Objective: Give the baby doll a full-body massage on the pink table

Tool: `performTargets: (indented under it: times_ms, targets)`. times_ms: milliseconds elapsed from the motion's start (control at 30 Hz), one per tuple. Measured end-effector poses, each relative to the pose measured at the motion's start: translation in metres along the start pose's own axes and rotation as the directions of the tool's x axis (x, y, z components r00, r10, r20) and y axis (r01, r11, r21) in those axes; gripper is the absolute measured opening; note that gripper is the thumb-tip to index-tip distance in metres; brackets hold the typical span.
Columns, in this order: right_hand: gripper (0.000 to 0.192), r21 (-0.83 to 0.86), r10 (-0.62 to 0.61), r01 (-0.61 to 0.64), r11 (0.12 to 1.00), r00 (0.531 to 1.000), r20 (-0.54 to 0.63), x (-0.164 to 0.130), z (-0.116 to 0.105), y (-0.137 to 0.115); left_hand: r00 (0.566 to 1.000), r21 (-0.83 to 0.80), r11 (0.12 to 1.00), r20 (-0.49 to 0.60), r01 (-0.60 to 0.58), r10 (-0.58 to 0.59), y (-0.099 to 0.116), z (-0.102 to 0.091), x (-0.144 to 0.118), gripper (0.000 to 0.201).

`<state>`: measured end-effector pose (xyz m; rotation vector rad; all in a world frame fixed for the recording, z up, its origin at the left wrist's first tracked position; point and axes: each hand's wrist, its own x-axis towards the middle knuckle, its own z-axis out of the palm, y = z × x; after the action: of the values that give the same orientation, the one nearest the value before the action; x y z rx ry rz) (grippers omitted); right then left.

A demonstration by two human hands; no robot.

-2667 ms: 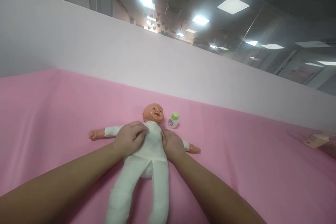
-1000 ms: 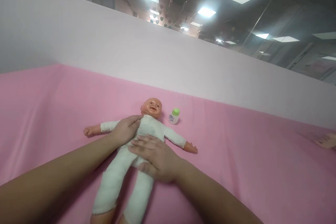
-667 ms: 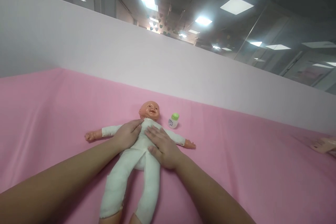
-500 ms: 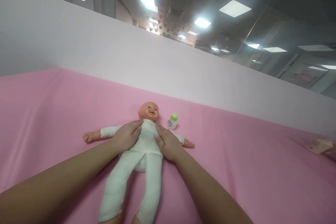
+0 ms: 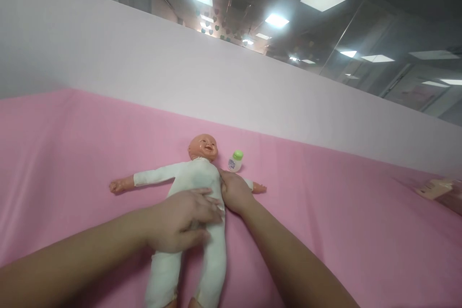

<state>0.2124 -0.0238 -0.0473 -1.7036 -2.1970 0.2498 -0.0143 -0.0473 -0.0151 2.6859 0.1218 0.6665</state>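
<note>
Left hand (image 5: 180, 221) now down on doll's (image 5: 197, 178) belly, off the chest.
Flat, fingers spread, gripping nothing; right hand (image 5: 234, 192) cupped at doll's side, below bottle (image 5: 235, 161); doll face-up on pink sheet (image 5: 72, 154).

Left hand (image 5: 182, 219) is lying flat, palm down, fingers (image 5: 205, 200) extended together and pointing right. Right hand (image 5: 234, 192) is resting further forward, fingers curled inward toward the left. Both bare forearms are reaching forward from the lower edge, converging.
</note>
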Motion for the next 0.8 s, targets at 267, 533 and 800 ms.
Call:
performTargets:
  times_ms: [267,533,800]
  targets:
    - [0.051,0.039,-0.043,0.043,0.998,0.999,-0.013,0.0,0.001,-0.001,0.935,0.158,0.924,-0.001,0.349,-0.354,-0.061,-0.001,-0.011,0.053]
    - [0.049,0.05,-0.054,0.055,0.997,0.998,-0.03,-0.004,-0.002,-0.003,0.77,0.078,0.792,-0.308,0.606,-0.559,-0.089,0.006,-0.016,0.062]
    - [0.04,0.086,-0.159,0.185,0.979,0.956,-0.245,-0.019,-0.003,-0.012,0.679,0.089,0.696,-0.337,0.712,-0.652,-0.091,0.01,-0.016,0.043]
